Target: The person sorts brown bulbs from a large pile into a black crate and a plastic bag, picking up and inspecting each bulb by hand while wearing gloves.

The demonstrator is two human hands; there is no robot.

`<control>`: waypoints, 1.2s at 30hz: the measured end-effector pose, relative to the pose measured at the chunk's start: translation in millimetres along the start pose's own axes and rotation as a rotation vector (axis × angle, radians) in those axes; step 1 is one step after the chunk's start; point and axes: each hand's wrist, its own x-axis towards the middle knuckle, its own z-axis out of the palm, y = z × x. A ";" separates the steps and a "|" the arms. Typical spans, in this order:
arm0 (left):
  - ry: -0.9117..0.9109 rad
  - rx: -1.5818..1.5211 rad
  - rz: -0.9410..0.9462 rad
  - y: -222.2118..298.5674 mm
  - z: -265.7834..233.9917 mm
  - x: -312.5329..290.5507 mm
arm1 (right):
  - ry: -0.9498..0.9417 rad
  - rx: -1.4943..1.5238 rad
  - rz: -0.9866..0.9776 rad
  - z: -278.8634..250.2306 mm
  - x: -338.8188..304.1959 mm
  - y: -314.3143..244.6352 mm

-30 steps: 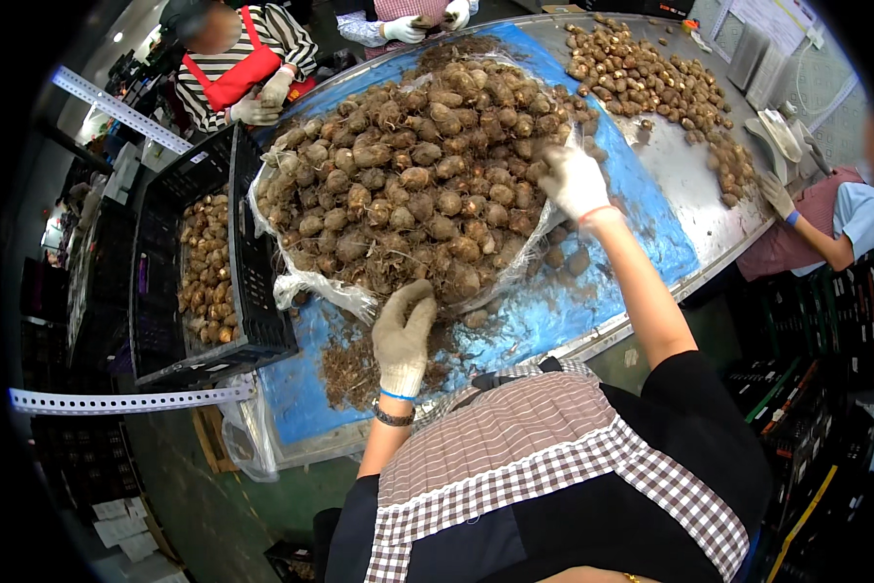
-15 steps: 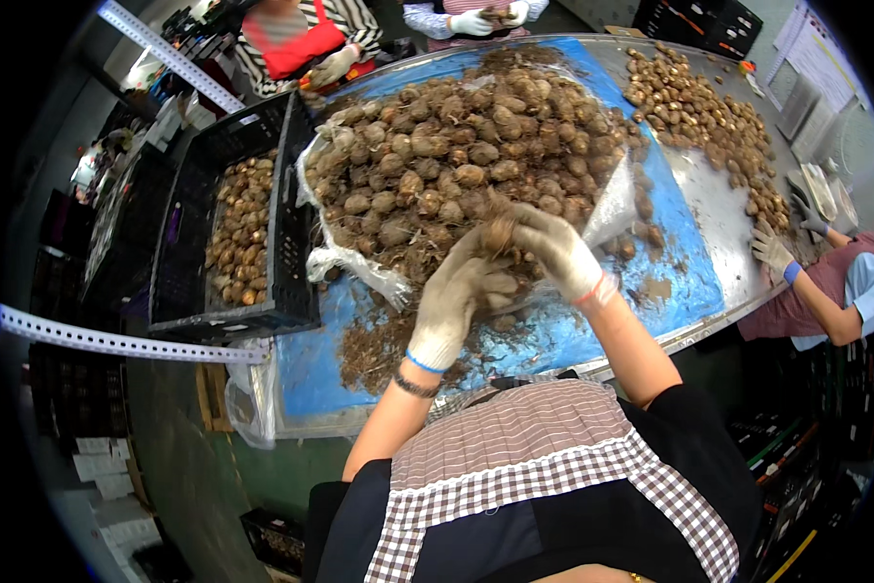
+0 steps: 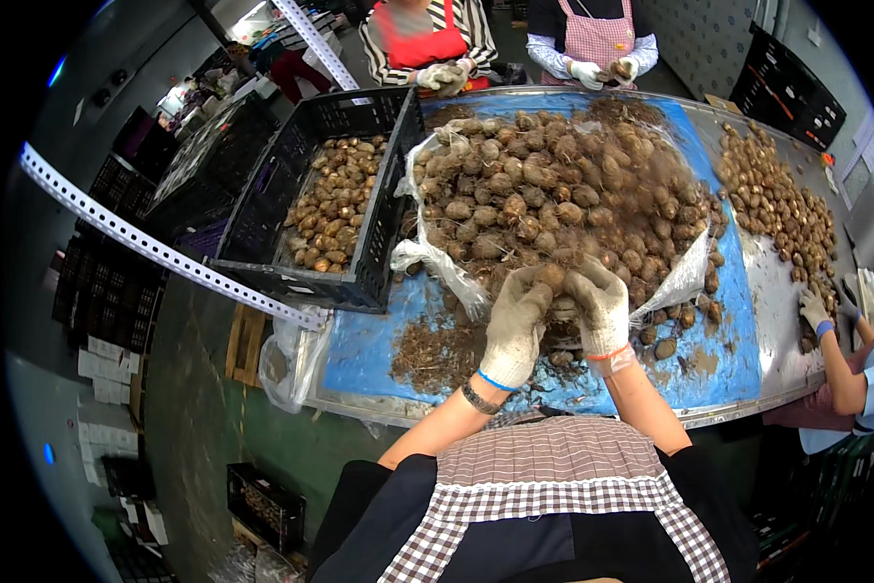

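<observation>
My left hand (image 3: pixel 513 330), in a soiled white glove, is closed round one side of a brown taro corm (image 3: pixel 550 278). Closed on the other side is my gloved right hand (image 3: pixel 605 311), its fingertips against the corm's skin. Both hands are just above the near edge of a large heap of hairy taro corms (image 3: pixel 514 199). The heap lies on an opened white plastic sack (image 3: pixel 687 270) over a blue sheet (image 3: pixel 738 355). Loose root fibres and soil (image 3: pixel 429 355) lie left of my left hand.
A black crate (image 3: pixel 390 228) part-filled with cleaner corms stands at the left. More corms (image 3: pixel 777 199) cover the table's right side, near a co-worker's gloved hand (image 3: pixel 814 309). Two people work across the table. A perforated metal bar (image 3: pixel 155 243) stretches along the left.
The view has swung, so the table appears farther right. My hands, which overlapped with fibres between them, now sit side by side with the corm showing between their fingertips.
</observation>
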 end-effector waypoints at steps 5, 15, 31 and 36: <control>0.053 0.012 0.088 4.0 5.5 -8.4 | 0.062 0.058 0.008 8.6 3.1 5.0; 0.163 0.000 0.232 -5.6 3.0 2.6 | 0.095 -0.487 -0.696 21.5 9.3 2.4; -0.058 0.604 0.149 3.4 -29.1 10.4 | -0.140 -0.374 -0.117 -2.6 -2.7 5.6; -0.010 0.841 0.182 2.9 -32.0 13.3 | -0.192 -0.907 -0.544 -1.3 -9.4 2.8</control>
